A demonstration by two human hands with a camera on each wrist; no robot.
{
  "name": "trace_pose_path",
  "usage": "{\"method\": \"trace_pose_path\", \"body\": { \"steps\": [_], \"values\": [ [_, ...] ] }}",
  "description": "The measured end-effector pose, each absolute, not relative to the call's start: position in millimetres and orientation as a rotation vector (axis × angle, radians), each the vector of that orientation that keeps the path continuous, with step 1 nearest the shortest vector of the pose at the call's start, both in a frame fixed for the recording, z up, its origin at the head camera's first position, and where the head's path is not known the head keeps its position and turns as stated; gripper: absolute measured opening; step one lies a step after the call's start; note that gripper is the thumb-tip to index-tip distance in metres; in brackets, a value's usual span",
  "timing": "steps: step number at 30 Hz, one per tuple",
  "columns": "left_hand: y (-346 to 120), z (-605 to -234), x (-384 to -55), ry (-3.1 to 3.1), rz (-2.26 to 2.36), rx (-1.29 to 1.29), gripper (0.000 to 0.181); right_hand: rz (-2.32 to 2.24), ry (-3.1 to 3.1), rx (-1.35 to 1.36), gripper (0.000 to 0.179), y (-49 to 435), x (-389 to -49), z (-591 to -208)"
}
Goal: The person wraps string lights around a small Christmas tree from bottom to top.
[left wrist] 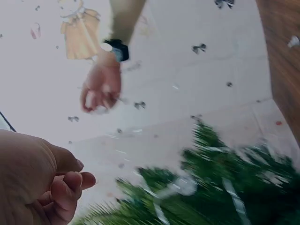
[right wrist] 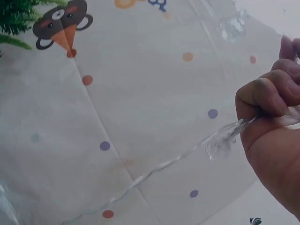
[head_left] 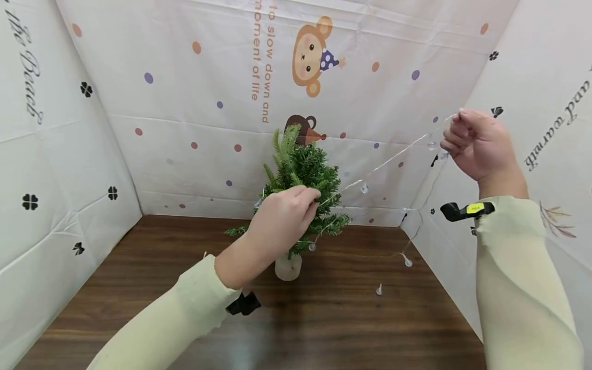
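A small artificial Christmas tree [head_left: 324, 177] stands upright on a pale round base [head_left: 288, 268]. Clear-bulbed string lights [head_left: 401, 150] run around its branches and stretch up to the right. At that end my right hand [head_left: 481, 144] grips the wire with curled fingers; in the right wrist view the string lights [right wrist: 164, 164] pass into the fist. My left hand [head_left: 288, 216] is in front of the tree, partly covering it. In the left wrist view its fingers [left wrist: 65, 194] bend loosely beside the branches, and no wire shows between them.
Below the right hand a loose length of the lights hangs down, with a bulb [head_left: 408, 261] low over the brown wood-grain table [head_left: 194, 303]. Another bulb [head_left: 379, 290] is farther forward. Printed white sheets [head_left: 162, 103] wall the table at the back and both sides.
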State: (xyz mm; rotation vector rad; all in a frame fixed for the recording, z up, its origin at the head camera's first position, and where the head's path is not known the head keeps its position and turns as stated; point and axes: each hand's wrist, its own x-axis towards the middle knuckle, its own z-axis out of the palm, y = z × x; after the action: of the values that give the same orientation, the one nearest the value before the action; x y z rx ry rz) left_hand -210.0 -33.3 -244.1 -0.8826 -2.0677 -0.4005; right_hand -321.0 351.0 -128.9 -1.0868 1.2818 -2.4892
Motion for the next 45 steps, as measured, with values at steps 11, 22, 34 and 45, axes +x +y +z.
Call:
{"method": "trace_pose_path", "body": {
  "steps": [11, 22, 34, 45],
  "values": [
    [49, -155, -246, -2.547, -0.510, -0.877, 0.019, -2.477, 1.768, -0.786, 0.034, 341, -346, -133],
    [109, -148, -303, -2.816, -0.554, -0.659, 0.018, -2.477, 1.777, -0.744, 0.031, 340, -358, -135],
    [90, -148, -310, -2.637, -0.842, -0.777, 0.023, -2.186, 2.179, -0.519, 0.029, 369, -380, -180],
    [85, -147, -310, -2.643, -0.871, -0.782, 0.021, -2.147, 2.040, -0.370, 0.024, 395, -395, -266]
  ]
}}
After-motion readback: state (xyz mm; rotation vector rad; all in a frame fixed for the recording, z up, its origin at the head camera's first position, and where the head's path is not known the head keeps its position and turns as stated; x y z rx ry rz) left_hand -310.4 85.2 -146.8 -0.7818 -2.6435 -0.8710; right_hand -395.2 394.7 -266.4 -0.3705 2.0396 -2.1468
